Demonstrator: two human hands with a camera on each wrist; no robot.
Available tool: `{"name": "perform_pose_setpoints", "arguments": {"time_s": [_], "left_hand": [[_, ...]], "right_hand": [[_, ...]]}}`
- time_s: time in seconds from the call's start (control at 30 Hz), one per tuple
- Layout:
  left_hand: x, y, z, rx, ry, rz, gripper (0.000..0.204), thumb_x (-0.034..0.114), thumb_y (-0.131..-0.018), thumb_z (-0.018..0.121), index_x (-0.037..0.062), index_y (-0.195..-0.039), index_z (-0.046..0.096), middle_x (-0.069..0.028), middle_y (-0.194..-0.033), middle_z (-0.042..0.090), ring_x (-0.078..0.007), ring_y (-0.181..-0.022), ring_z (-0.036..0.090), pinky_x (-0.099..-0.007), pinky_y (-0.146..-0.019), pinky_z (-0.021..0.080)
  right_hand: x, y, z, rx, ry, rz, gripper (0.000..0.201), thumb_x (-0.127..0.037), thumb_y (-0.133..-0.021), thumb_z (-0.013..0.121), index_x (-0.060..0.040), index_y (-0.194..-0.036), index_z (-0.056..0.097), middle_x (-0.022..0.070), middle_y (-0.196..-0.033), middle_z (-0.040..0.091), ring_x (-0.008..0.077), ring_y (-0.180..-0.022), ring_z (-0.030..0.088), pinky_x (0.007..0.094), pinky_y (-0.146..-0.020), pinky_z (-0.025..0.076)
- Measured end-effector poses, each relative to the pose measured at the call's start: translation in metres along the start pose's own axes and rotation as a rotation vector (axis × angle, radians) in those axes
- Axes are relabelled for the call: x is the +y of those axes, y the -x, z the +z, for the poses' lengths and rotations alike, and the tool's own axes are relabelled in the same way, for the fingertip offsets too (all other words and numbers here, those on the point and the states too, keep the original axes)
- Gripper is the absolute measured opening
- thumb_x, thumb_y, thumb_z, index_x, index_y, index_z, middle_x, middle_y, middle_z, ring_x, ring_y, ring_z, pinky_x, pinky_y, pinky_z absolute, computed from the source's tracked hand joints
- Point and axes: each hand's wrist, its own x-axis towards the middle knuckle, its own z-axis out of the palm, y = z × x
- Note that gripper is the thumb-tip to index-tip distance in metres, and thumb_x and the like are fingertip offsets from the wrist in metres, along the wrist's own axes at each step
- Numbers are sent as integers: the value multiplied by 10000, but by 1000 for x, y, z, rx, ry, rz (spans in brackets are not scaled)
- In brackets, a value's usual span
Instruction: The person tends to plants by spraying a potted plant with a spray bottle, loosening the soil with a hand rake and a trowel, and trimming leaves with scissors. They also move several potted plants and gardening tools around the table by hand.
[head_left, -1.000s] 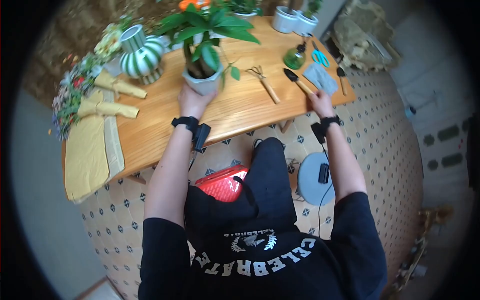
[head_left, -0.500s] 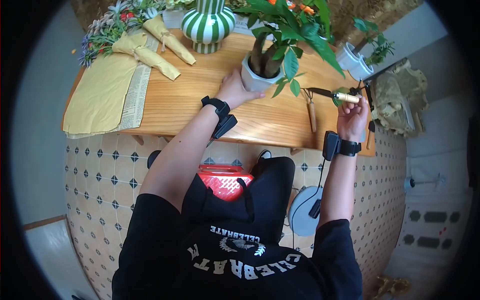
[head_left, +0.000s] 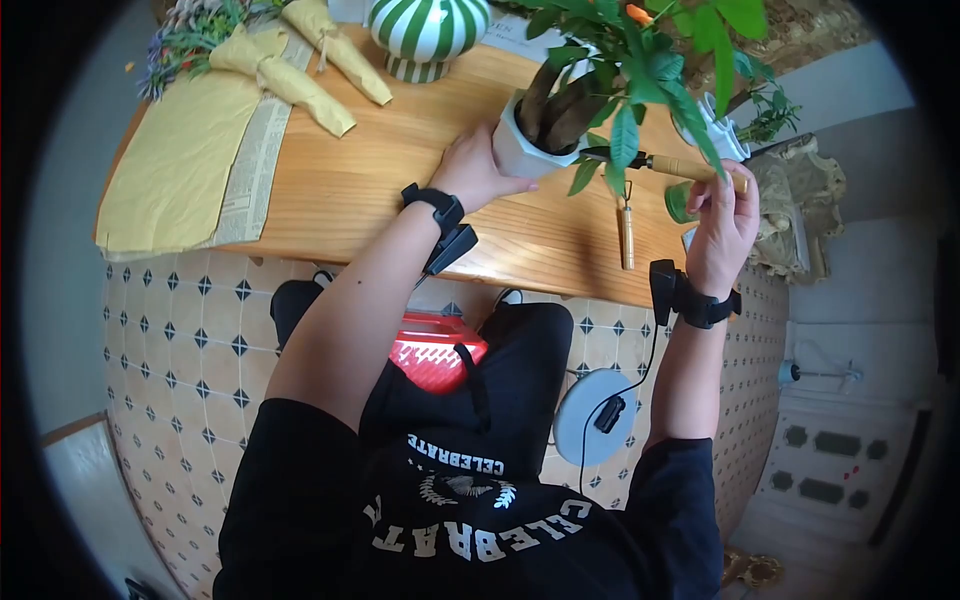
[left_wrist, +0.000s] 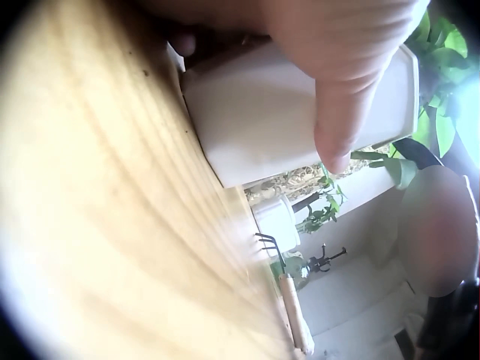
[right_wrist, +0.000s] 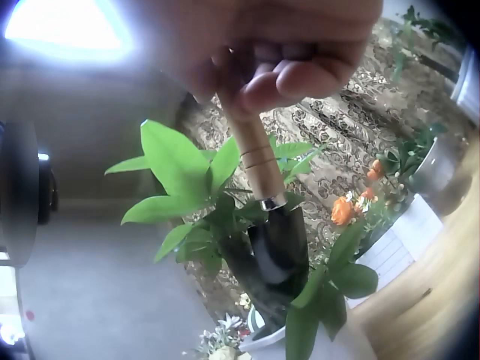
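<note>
A potted plant with thick stems and broad green leaves stands in a white faceted pot [head_left: 522, 150] on the wooden table. My left hand [head_left: 473, 172] holds the pot from its near left side; in the left wrist view the thumb [left_wrist: 343, 124] lies along its wall, and the other fingers are mostly hidden. My right hand [head_left: 722, 235] grips a small trowel by its wooden handle [head_left: 690, 170]. Its dark blade [right_wrist: 279, 251] points down at the pot's opening, close to the stems. Leaves partly cover the blade in the head view.
A wooden-handled hand rake [head_left: 627, 235] lies right of the pot, near a green spray bottle [head_left: 680, 203]. Left are paper-wrapped bouquets [head_left: 290, 90], yellow paper [head_left: 180, 165] and a green-striped vase [head_left: 425, 35]. White pots [head_left: 720, 135] stand at the far right.
My right hand has lifted the trowel off the table and brought it up and left to the pot. My left hand has stayed on the pot. The head view has shifted.
</note>
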Motion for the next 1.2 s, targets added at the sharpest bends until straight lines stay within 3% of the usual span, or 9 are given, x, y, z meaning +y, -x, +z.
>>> {"name": "perform_pose_setpoints", "arguments": {"time_s": [0.13, 0.2, 0.47, 0.6, 0.73, 1.0, 1.17, 1.2], "left_hand": [[-4, -1, 2, 60, -44, 58, 845, 447, -572, 818, -24, -1181, 470, -239, -1126, 566, -373, -1102, 514, -415, -962, 402], [1, -1, 0, 45, -89, 0, 853, 365, -576, 831, -33, -1223, 442, -237, -1149, 559, -368, -1098, 531, -406, -947, 422], [6, 3, -3, 33, -82, -31, 877, 411, -557, 834, -26, -1213, 447, -235, -1145, 565, -357, -1082, 543, -395, -944, 425], [7, 5, -4, 35, -84, -38, 886, 415, -557, 835, -33, -1214, 445, -234, -1138, 570, -355, -1079, 546, -396, -940, 428], [7, 3, -4, 37, -92, -64, 896, 410, -554, 836, -35, -1222, 437, -244, -1153, 562, -374, -1089, 540, -406, -936, 434], [6, 1, -2, 24, -68, -48, 867, 351, -592, 825, -5, -1266, 412, -217, -1205, 541, -352, -1130, 518, -401, -960, 417], [8, 2, -3, 12, -76, -75, 890, 360, -593, 824, -3, -1285, 398, -209, -1208, 539, -346, -1144, 510, -401, -966, 413], [7, 2, -3, 14, -82, -74, 891, 362, -594, 823, -4, -1286, 397, -210, -1206, 540, -346, -1142, 512, -400, -964, 415]], "right_hand": [[-4, 4, 2, -70, 137, -5, 141, -118, -963, 480, -12, -1049, 514, 21, -718, 522, 66, -653, 475, 202, -594, 380], [-9, 9, 5, -92, 130, 4, 146, -117, -969, 459, -8, -1048, 515, 17, -720, 517, 71, -664, 479, 207, -602, 384], [-13, 9, -4, -56, 197, -44, 240, -150, -963, 492, 29, -1110, 554, 52, -780, 573, 90, -686, 494, 222, -641, 398], [-11, 16, -2, -149, 173, 6, 164, -86, -927, 539, 17, -1054, 552, 49, -808, 574, 84, -680, 503, 211, -631, 412], [-7, 27, 1, -98, 162, 94, 137, -10, -883, 571, 7, -1017, 545, 38, -823, 569, 77, -676, 510, 195, -612, 417], [-6, 30, -8, -151, -100, 257, 280, -80, -890, 575, 46, -1139, 553, 36, -772, 578, 89, -672, 501, 207, -637, 398], [-24, 13, -20, -194, -2, 149, 270, -122, -920, 544, 43, -1132, 576, 105, -925, 632, 105, -664, 519, 230, -608, 417], [-24, 11, -23, -143, -25, 142, 263, -115, -923, 542, 46, -1127, 581, 95, -884, 625, 108, -670, 526, 231, -612, 422]]}}
